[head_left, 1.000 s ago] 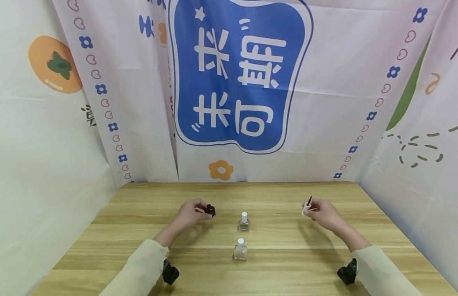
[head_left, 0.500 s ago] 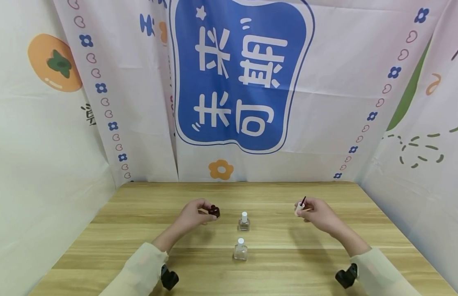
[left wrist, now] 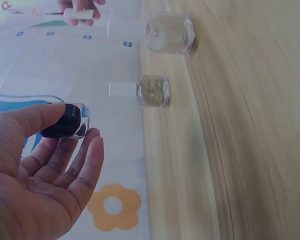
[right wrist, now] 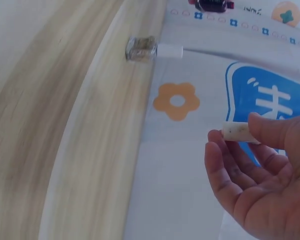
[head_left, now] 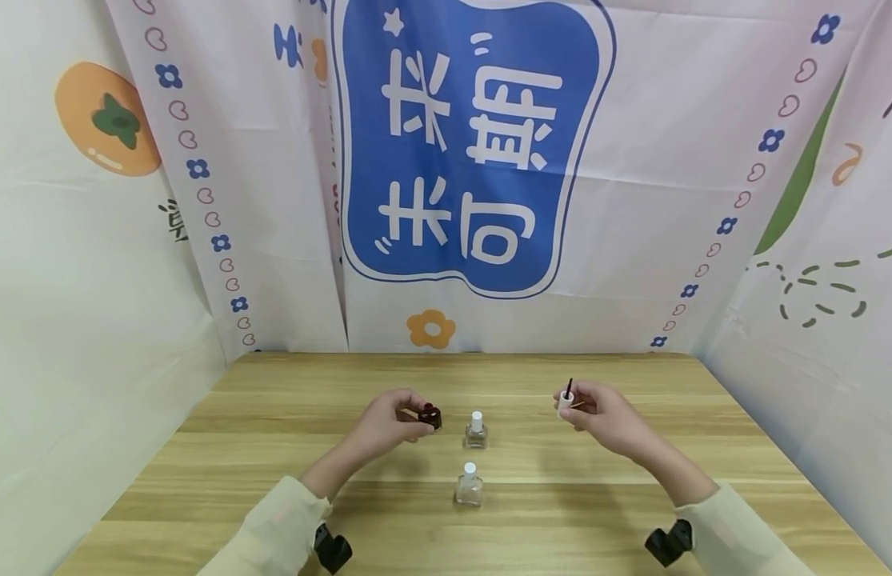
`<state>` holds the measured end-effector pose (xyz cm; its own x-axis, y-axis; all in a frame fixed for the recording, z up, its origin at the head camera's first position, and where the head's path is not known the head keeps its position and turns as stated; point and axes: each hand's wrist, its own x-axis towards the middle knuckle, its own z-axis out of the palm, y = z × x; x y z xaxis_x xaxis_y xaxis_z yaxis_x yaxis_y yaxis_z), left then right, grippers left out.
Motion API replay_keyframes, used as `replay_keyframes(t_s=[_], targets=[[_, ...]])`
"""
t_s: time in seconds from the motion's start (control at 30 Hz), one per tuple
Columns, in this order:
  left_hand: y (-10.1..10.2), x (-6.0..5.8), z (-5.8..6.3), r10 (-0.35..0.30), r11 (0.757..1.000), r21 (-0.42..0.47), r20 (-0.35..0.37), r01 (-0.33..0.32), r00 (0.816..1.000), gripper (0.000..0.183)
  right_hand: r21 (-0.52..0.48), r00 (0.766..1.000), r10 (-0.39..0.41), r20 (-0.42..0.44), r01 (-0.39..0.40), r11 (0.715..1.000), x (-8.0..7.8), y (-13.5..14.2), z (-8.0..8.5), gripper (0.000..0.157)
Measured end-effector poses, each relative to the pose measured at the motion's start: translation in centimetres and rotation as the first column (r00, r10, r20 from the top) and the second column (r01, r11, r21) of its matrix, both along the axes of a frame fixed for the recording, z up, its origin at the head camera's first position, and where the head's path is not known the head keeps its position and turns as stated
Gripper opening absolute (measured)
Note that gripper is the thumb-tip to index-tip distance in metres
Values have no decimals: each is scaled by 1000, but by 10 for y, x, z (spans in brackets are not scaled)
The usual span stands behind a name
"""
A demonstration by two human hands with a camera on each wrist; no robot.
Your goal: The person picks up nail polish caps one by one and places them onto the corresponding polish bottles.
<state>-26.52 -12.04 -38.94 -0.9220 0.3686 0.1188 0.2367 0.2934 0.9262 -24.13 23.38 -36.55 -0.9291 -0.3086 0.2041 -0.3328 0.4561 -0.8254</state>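
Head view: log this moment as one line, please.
left hand: holds uncapped dark bottle | right hand: holds white cap, brush up | table: two capped bottles, upright

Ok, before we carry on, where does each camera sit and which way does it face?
Head: on the head, facing forward and down at the table and printed cloth; left hand, right hand and both sleeves show.
Left wrist: on that wrist, facing past the left hand holding the dark bottle; right hand at top.
Right wrist: on that wrist, facing past the right hand pinching a white cap.
Shared: both wrist views show the gold-toned bottle and the cloth's orange flower.
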Motion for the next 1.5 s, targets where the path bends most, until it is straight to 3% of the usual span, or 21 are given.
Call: replay_keyframes(t_s=[0.53, 0.93, 1.27, 1.5], targets=[[14, 17, 4, -58, 998, 18, -21, 58, 998, 27, 101, 991, 65, -119, -53, 993, 10, -31, 6, 12], [22, 21, 7, -69, 997, 20, -32, 70, 997, 25, 112, 976, 126, -180, -107, 988, 16, -49, 8, 11], [28, 27, 8, -91, 996, -3, -58, 90, 994, 25, 159, 956, 153, -250, -116, 980, 20, -57, 10, 11], [30, 31, 8, -107, 994, -28, -65, 105, 992, 20, 165, 927, 190, -323, -143, 976, 24, -60, 12, 12]])
